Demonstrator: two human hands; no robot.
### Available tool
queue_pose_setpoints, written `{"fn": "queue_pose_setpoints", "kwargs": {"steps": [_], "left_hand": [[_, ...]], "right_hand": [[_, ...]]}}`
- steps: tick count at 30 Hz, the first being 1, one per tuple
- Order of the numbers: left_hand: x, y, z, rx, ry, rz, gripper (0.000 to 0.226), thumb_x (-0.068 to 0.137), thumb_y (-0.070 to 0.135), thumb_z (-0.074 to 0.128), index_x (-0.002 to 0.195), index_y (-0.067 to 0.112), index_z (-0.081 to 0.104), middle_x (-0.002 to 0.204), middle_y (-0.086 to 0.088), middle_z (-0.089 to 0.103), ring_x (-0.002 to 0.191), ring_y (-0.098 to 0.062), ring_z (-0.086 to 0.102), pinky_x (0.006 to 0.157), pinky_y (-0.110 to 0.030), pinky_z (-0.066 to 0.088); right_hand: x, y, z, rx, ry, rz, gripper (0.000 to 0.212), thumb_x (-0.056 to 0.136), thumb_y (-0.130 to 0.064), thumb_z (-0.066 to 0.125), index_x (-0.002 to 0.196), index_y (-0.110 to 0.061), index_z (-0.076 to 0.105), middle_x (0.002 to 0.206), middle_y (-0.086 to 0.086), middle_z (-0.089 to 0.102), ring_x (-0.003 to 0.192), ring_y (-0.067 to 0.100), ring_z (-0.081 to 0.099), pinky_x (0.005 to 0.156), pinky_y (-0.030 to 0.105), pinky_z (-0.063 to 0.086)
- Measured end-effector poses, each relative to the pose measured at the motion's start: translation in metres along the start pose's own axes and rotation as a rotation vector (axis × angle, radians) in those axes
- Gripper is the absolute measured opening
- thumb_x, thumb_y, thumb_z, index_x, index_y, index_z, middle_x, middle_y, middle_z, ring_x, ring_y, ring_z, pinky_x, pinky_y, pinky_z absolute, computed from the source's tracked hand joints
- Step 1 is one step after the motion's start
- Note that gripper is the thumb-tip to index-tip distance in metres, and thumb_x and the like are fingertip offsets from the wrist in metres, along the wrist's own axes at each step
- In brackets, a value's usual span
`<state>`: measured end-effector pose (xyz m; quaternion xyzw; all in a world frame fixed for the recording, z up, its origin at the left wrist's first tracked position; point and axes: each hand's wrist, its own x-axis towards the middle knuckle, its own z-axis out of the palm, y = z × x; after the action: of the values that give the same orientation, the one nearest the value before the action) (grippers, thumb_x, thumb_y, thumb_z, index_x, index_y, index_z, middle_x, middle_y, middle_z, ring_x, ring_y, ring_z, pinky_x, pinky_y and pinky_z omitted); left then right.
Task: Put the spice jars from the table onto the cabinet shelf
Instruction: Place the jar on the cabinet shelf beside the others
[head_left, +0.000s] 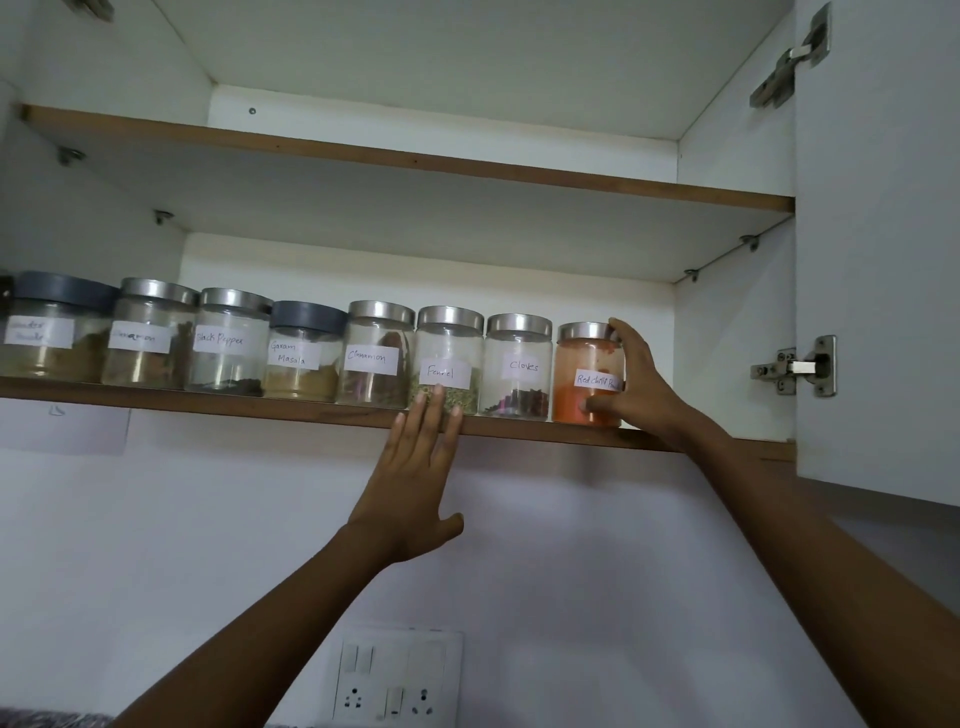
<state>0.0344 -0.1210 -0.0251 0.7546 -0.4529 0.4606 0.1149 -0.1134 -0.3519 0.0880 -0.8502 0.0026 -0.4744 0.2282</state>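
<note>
Head view: both hands at cabinet shelf (208, 402).
Your right hand (641, 387) grips red chilli jar (582, 364); your left hand (415, 478), flat, touches fennel jar (449, 343), two jars left.

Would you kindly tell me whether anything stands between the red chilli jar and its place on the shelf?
Nothing visible does. The red chilli jar already stands on the shelf beside the cloves jar, gripped by the right hand. The left hand touches the fennel jar, farther left.

Red chilli jar (588, 375) orange-red powder; lids silver, two grey; shelf edge (218, 405) brown.
</note>
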Motion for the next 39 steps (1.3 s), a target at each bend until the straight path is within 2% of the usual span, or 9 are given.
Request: {"fn": "queue_pose_setpoints", "kwargs": {"steps": [4, 7, 10, 13, 17, 21, 25, 34, 39], "left_hand": [[-0.001, 0.001, -0.006, 0.024, -0.033, -0.009, 0.109, 0.08, 0.056, 0.053, 0.14, 0.014, -0.028, 0.15, -0.013, -0.034, 0.138, -0.029, -0.032, 0.115, -0.038, -0.017], [-0.006, 0.001, -0.015, -0.035, -0.066, 0.015, 0.102, 0.086, 0.05, 0.052, 0.143, 0.015, -0.024, 0.149, -0.009, -0.036, 0.137, -0.025, -0.035, 0.116, -0.036, -0.013], [-0.031, -0.006, -0.025, -0.161, -0.044, 0.054, 0.086, 0.09, 0.037, 0.052, 0.149, 0.019, -0.007, 0.153, -0.001, -0.028, 0.14, -0.018, -0.029, 0.117, -0.032, -0.007], [-0.072, -0.028, -0.031, -0.154, -0.032, 0.108, 0.062, 0.092, 0.028, 0.053, 0.148, 0.024, 0.026, 0.158, 0.002, 0.007, 0.147, -0.018, 0.0, 0.118, -0.031, -0.001], [-0.132, -0.067, -0.039, -0.209, -0.024, 0.03, 0.03, 0.089, 0.017, 0.059, 0.117, 0.021, 0.066, 0.135, 0.002, 0.055, 0.122, -0.016, 0.053, 0.112, -0.038, 0.03], [-0.201, -0.121, -0.037, -0.263, -0.159, -0.096, 0.021, 0.089, 0.016, 0.059, 0.105, 0.021, 0.07, 0.112, 0.008, 0.068, 0.104, -0.012, 0.062, 0.097, -0.027, 0.041], [-0.287, -0.187, -0.021, -0.356, -0.355, -0.305, 0.022, 0.09, 0.022, 0.054, 0.106, 0.029, 0.068, 0.11, 0.017, 0.066, 0.1, -0.003, 0.061, 0.084, -0.018, 0.044], [-0.477, -0.267, 0.048, -0.424, -0.721, -0.678, 0.034, 0.089, 0.021, 0.054, 0.123, 0.027, 0.059, 0.13, 0.009, 0.053, 0.118, -0.008, 0.051, 0.096, -0.019, 0.039], [-0.554, -0.24, 0.083, -0.438, -0.802, -0.81, 0.053, 0.09, 0.023, 0.054, 0.141, 0.029, 0.038, 0.157, 0.001, 0.016, 0.142, -0.016, 0.024, 0.114, -0.029, 0.026]], "right_hand": [[-0.004, -0.001, 0.004, -0.017, -0.019, 0.018, 0.104, 0.071, 0.001, 0.072, 0.148, -0.021, 0.006, 0.155, 0.004, 0.006, 0.142, 0.021, 0.015, 0.11, 0.043, 0.032], [-0.02, -0.006, 0.008, -0.072, 0.047, 0.076, 0.105, 0.073, -0.007, 0.074, 0.148, -0.024, 0.003, 0.156, 0.004, -0.006, 0.142, 0.023, 0.009, 0.11, 0.036, 0.025], [-0.054, -0.017, 0.021, -0.229, 0.346, -0.016, 0.089, 0.073, -0.01, 0.073, 0.145, -0.017, 0.022, 0.152, 0.012, 0.013, 0.134, 0.034, 0.025, 0.103, 0.046, 0.032], [-0.094, -0.033, 0.05, -0.198, 0.455, -0.142, 0.055, 0.075, -0.004, 0.069, 0.126, -0.007, 0.047, 0.131, 0.016, 0.04, 0.115, 0.034, 0.045, 0.088, 0.042, 0.045], [-0.142, -0.059, 0.107, 0.038, 0.186, -0.151, 0.025, 0.077, 0.005, 0.064, 0.098, -0.009, 0.064, 0.105, 0.002, 0.056, 0.092, 0.018, 0.057, 0.073, 0.023, 0.046], [-0.174, -0.092, 0.188, 0.162, -0.185, -0.051, 0.017, 0.08, 0.006, 0.063, 0.084, -0.01, 0.066, 0.093, 0.002, 0.062, 0.077, 0.011, 0.06, 0.066, 0.017, 0.047], [-0.204, -0.116, 0.29, 0.262, -0.479, 0.077, 0.021, 0.08, 0.003, 0.065, 0.076, -0.018, 0.067, 0.082, 0.0, 0.067, 0.071, 0.005, 0.061, 0.063, 0.014, 0.046], [-0.281, -0.133, 0.516, 0.327, -0.889, 0.257, 0.011, 0.083, -0.011, 0.065, 0.087, -0.021, 0.067, 0.09, -0.001, 0.066, 0.074, 0.001, 0.059, 0.068, 0.012, 0.046], [-0.36, -0.13, 0.622, 0.274, -0.982, 0.375, 0.048, 0.081, -0.023, 0.069, 0.126, -0.021, 0.05, 0.124, -0.004, 0.043, 0.116, 0.012, 0.046, 0.091, 0.016, 0.041]]}}
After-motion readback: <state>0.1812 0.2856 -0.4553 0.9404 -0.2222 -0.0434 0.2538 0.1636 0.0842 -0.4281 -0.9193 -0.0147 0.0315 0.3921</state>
